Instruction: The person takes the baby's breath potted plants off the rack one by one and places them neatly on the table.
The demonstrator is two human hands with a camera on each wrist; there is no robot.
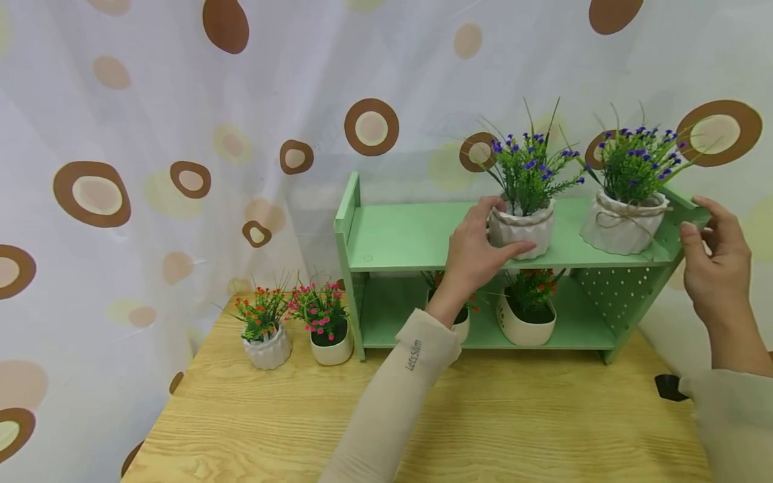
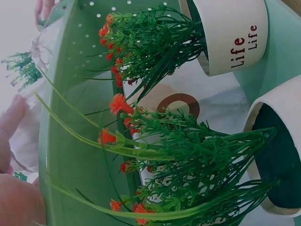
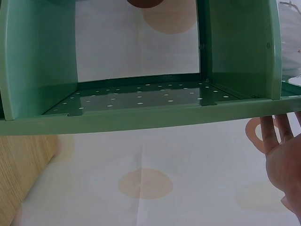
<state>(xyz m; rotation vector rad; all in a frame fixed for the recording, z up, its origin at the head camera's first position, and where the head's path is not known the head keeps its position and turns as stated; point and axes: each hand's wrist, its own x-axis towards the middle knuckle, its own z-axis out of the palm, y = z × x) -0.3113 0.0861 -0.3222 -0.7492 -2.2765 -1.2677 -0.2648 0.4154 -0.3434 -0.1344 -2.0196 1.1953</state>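
Observation:
My left hand (image 1: 477, 251) grips a white ruffled pot (image 1: 524, 233) of purple flowers at the upper level of the green shelf (image 1: 404, 235), thumb across its front. To its right on that level is a matching purple-flowered pot (image 1: 625, 225), with twine tied round it. My right hand (image 1: 721, 265) holds the top corner of the shelf's right side panel (image 3: 155, 117) between thumb and index finger; in the right wrist view its other fingers reach along the panel's outer side. Below the left hand, two cream pots with orange-red flowers stand on the lower level, one marked "Life" (image 2: 235, 37).
On the wooden table (image 1: 253, 429), left of the shelf, stand a white ruffled pot (image 1: 268, 350) with orange flowers and a cream pot (image 1: 333, 347) with pink flowers. A small black object (image 1: 669, 388) is at the table's right edge. A dotted curtain (image 1: 151, 80) hangs behind.

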